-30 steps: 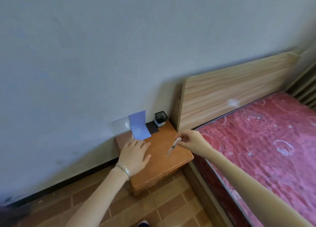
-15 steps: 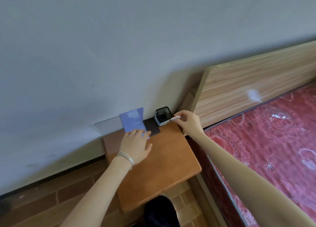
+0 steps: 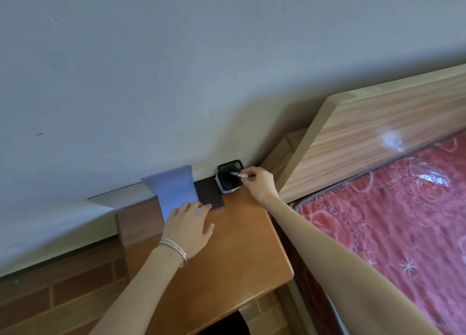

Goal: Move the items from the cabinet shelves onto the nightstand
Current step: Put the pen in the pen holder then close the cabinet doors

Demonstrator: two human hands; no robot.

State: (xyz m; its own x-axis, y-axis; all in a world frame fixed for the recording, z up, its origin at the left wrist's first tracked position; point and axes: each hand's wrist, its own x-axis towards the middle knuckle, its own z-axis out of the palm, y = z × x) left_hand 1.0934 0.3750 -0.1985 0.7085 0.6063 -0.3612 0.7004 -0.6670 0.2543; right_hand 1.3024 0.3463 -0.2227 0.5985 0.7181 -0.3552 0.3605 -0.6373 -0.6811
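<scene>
White pen (image 3: 239,175) pinched in fingertips of right hand (image 3: 259,183), tip over the mouth of black square pen holder (image 3: 229,176). Holder upright at back right corner of wooden nightstand (image 3: 242,249), against grey wall (image 3: 176,70), just beside pale wood headboard (image 3: 378,138). Left of holder, dark sheet (image 3: 210,192), then blue sheet (image 3: 175,191) curling up the wall, then clear sheet (image 3: 121,197). Left hand (image 3: 189,228) flat and spread, palm down on nightstand, fingertips on blue sheet, gripping nothing; silver bangles (image 3: 175,250) at wrist. Red patterned mattress (image 3: 390,208) right of nightstand.
</scene>
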